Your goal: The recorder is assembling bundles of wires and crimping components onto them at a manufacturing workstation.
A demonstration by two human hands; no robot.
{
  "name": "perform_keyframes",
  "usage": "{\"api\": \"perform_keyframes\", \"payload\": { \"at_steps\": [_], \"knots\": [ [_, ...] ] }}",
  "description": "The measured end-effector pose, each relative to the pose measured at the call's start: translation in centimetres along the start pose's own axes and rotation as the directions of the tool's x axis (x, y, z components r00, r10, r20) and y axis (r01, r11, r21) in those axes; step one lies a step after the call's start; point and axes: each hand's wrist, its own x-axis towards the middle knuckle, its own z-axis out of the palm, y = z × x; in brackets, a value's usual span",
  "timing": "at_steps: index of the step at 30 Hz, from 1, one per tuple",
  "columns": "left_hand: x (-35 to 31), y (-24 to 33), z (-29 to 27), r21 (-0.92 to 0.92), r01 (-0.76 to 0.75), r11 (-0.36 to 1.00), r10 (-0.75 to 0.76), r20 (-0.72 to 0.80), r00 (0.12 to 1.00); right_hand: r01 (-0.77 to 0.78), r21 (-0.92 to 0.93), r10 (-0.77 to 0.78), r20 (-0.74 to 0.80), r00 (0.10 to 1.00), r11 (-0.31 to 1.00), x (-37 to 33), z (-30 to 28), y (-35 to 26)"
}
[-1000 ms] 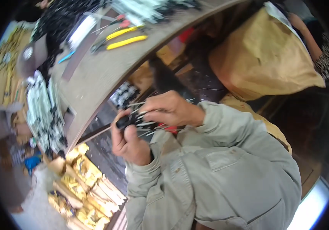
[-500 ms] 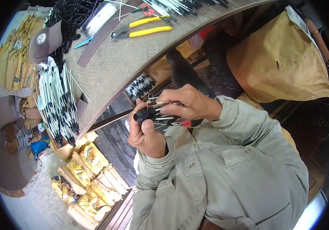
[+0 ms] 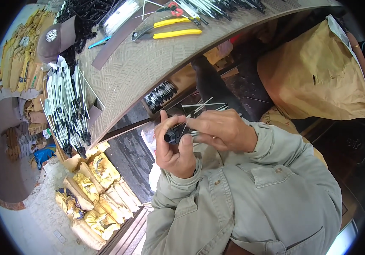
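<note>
Just off the near edge of the grey patterned tabletop (image 3: 148, 55), the left of the two hands grasps a black ribbed plastic cylinder (image 3: 169, 136) between thumb and fingers; this left hand (image 3: 172, 155) covers much of it. The right hand (image 3: 225, 129) bends its fingers close against it, hiding its far end; whether they pinch anything, I cannot tell. Thin white rods (image 3: 201, 105) jut out behind, partly covered. On the tabletop lie yellow-handled metal pliers (image 3: 177, 33); the black tangled heap (image 3: 80, 19) at its far left blurs together.
</note>
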Motion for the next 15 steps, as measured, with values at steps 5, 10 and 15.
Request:
{"api": "perform_keyframes", "payload": {
  "at_steps": [5, 10, 15],
  "knots": [
    [0.1, 0.0, -0.1, -0.054, -0.004, 0.999, 0.006, 0.037, 0.999, -0.153, 0.477, 0.144, 0.057, 0.988, 0.865, -0.5, -0.5, -0.1],
    [-0.1, -0.5, 0.2, -0.085, 0.001, 0.996, -0.001, 0.006, 1.0, -0.135, 0.632, 0.118, 0.07, 0.991, 0.763, -0.4, -1.0, 0.2],
    [-0.6, -0.7, 1.1, -0.077, -0.031, 0.997, 0.032, 0.01, 0.999, -0.263, 0.606, 0.287, 0.059, 0.956, 0.751, -0.6, -0.2, -0.1]
  ]
}}
